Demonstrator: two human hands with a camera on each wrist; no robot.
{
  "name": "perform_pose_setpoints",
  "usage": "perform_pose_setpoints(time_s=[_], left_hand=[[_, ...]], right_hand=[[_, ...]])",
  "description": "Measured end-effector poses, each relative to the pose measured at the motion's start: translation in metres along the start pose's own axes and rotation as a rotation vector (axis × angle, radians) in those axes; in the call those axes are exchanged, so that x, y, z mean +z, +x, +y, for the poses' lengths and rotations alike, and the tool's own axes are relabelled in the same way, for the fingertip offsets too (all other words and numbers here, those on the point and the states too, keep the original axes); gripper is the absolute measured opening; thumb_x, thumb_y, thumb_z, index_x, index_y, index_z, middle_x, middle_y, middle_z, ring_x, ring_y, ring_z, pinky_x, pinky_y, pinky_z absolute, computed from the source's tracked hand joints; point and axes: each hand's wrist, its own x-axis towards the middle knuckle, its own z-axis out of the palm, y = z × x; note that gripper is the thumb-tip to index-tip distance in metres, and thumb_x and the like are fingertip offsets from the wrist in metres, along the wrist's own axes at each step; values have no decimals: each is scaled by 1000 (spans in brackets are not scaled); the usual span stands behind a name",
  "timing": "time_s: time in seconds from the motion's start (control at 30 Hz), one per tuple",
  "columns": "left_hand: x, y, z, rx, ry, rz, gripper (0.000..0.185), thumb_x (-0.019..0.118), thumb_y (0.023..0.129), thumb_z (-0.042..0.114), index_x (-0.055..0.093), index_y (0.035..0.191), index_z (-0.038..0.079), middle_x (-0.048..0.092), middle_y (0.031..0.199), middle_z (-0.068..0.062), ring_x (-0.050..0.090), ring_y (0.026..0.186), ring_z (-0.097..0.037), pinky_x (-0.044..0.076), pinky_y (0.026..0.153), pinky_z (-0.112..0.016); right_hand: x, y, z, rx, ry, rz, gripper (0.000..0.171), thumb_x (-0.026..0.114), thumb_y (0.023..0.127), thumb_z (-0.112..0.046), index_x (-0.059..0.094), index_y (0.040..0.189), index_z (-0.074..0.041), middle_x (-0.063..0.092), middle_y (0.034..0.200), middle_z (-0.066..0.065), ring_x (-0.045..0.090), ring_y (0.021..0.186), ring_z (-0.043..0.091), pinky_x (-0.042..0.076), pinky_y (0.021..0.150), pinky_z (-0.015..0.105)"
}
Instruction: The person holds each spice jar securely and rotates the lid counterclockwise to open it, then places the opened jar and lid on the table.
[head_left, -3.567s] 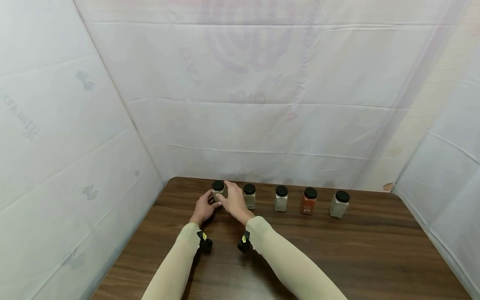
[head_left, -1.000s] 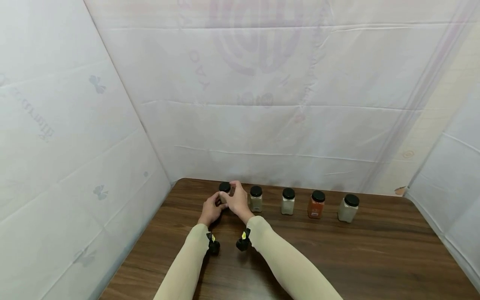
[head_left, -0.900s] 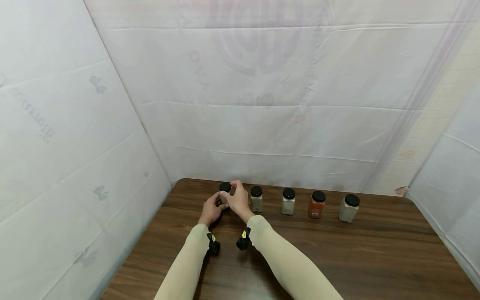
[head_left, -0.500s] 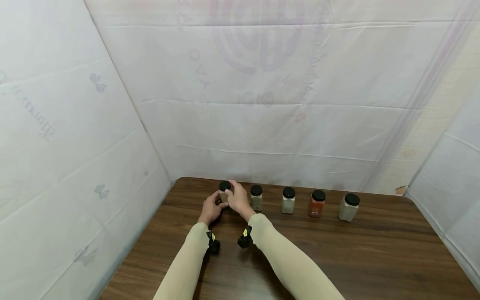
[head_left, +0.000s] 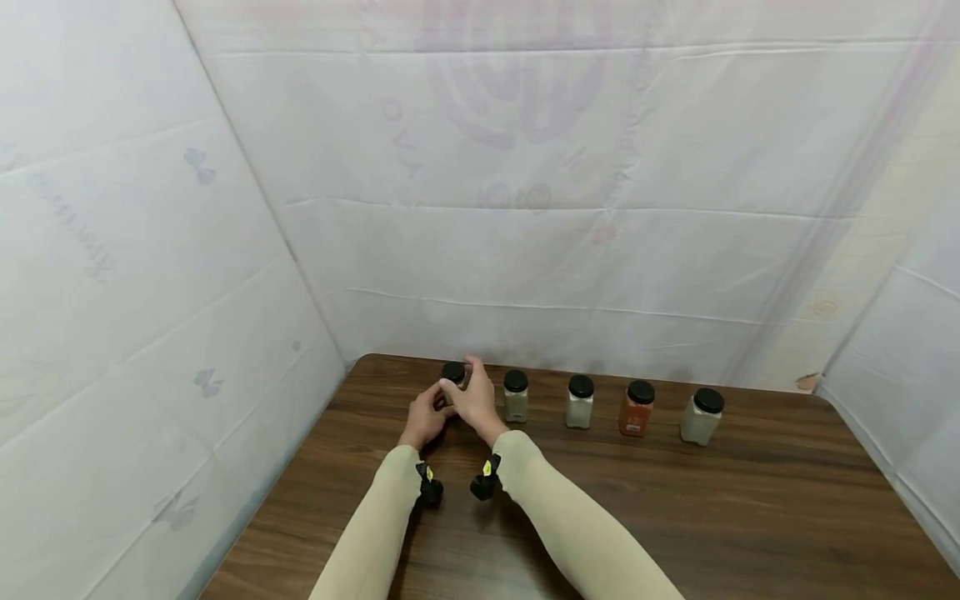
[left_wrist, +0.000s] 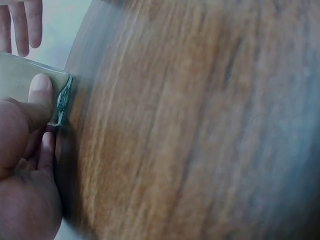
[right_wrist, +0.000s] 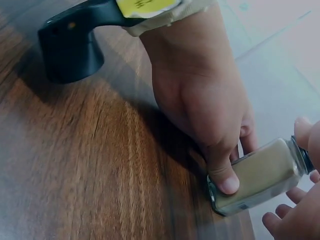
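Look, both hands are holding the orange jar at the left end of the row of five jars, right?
Not quite. Both the left hand and the right hand do hold the jar at the left end of the row, but it holds pale beige powder, as the right wrist view shows. The orange jar stands untouched, second from the right, in the head view.

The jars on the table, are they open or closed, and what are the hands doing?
Leftmost jar: black lid on, upright, held by both hands.
Four other jars: lids on, upright, untouched, in a row.
Orange jar: fourth in the row, closed.
Left hand: grips the leftmost jar's base.
Right hand: fingers around the jar near its lid.
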Motion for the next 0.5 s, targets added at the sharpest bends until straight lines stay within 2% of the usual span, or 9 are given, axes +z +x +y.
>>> perform_pose_setpoints(time_s=[0.27,0.5], left_hand=[[4,1,-2,10,-10,16,48,74,95,9,61,141,7,65,135,-19,60,126,-38,50,105,-52],[0,2,-3,-6,-24,4,54,73,96,9,56,147,6,62,140,-19,58,129,-37,49,107,-51]], right_hand=[[2,2,5,46,13,51,54,79,94,-25,51,137,-7,56,141,19,55,128,38,51,102,52],[4,5,7,33,14,31,48,74,97,-21,54,138,-7,56,142,17,54,130,36,51,102,51]])
